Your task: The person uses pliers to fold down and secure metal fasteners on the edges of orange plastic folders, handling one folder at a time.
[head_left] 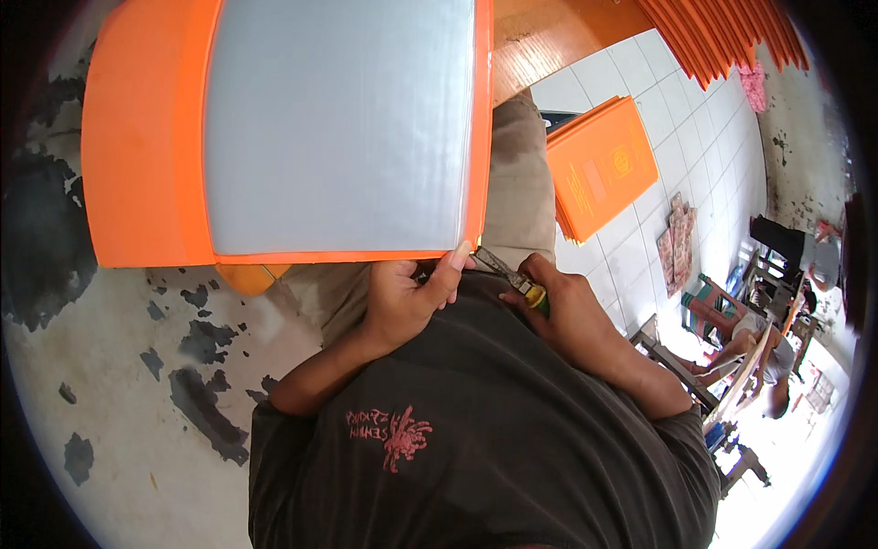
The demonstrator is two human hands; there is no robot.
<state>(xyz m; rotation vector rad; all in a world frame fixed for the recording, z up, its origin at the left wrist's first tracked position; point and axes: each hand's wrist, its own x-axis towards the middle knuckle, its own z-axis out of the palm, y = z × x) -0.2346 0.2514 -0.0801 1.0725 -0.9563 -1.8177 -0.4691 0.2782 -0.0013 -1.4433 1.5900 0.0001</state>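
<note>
An orange folder (pixel 146 137) lies opened out in front of me, with a stack of clear plastic sleeves (pixel 338 128) on its right part. My left hand (pixel 412 297) is closed on the folder's near right corner, the thumb on top at the edge. My right hand (pixel 572 311) is wrapped round a pair of pliers (pixel 498 267) with green and yellow handles. The jaws of the pliers point left and reach the folder's corner beside my left thumb. Whether they grip anything there is too small to tell.
A pile of closed orange folders (pixel 604 169) lies to the right by my leg. More orange folders (pixel 722 37) are stacked at the far right, near a brown wooden surface (pixel 558 41). Other people (pixel 773 352) are at a bench in the right background.
</note>
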